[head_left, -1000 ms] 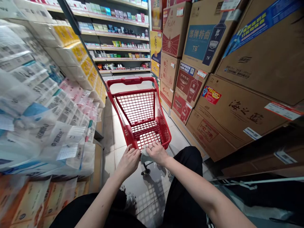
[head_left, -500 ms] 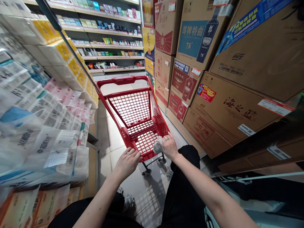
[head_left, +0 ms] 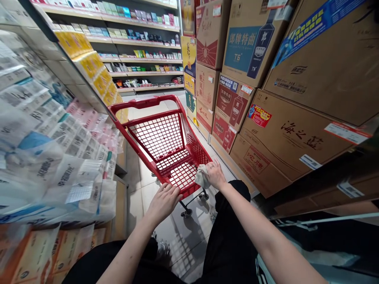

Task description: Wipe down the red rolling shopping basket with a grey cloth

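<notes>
A red plastic shopping cart (head_left: 170, 156) with grid walls stands on the tiles right in front of my knees, its basket without goods. My left hand (head_left: 165, 202) has its fingers curled over the cart's near left rim. At the near right corner my right hand (head_left: 216, 173) grips a crumpled grey-white cloth (head_left: 202, 176), which lies against the rim. The fingertips of that hand are partly hidden behind the cloth. A thin dark pole (head_left: 79, 75) rises from the cart's left side toward the upper left.
Stacked cardboard cartons (head_left: 263, 138) wall off the right side. On the left are piled packs of tissue paper (head_left: 71, 173) and yellow-and-white packs (head_left: 91, 65). Shelves of small boxed goods (head_left: 142, 39) stand at the far end. Tiled floor (head_left: 134, 205) runs between.
The cart's far end has swung slightly left. My right hand has shifted a little to the right with the cloth, and more of the cloth shows. My left hand stays on the rim.
</notes>
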The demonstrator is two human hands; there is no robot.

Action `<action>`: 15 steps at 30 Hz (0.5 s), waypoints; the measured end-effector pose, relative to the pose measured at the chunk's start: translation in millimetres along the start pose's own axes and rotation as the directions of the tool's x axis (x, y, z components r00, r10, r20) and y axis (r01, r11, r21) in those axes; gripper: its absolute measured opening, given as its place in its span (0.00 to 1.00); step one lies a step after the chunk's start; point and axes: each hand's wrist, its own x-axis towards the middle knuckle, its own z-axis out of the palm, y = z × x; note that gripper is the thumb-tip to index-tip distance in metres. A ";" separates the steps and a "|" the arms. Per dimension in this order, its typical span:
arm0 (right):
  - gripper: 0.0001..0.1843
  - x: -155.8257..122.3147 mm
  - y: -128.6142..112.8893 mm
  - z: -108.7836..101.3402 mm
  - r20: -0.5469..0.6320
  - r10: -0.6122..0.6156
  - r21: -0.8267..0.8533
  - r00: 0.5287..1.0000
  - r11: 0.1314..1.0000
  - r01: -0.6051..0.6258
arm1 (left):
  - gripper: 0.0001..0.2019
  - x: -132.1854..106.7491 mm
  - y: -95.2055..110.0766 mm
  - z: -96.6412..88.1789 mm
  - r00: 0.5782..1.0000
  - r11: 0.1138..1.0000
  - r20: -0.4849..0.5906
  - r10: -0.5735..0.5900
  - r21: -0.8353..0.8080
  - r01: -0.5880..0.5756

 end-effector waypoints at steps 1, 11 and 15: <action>0.18 0.6 3.8 0.6 -0.018 0.000 0.021 1.000 1.000 0.000 | 0.13 0.0 -1.6 -0.6 1.000 1.000 0.016 0.021 -0.017 -0.021; 0.19 13.0 -8.5 21.8 -0.150 0.254 0.280 0.956 0.938 -0.205 | 0.16 16.8 -26.9 -6.4 0.999 0.998 0.004 -0.047 -0.030 0.047; 0.23 6.6 -49.2 29.1 -0.205 0.336 0.318 0.919 0.911 -0.262 | 0.16 19.6 -17.3 -2.3 0.996 0.996 -0.028 -0.084 -0.037 0.083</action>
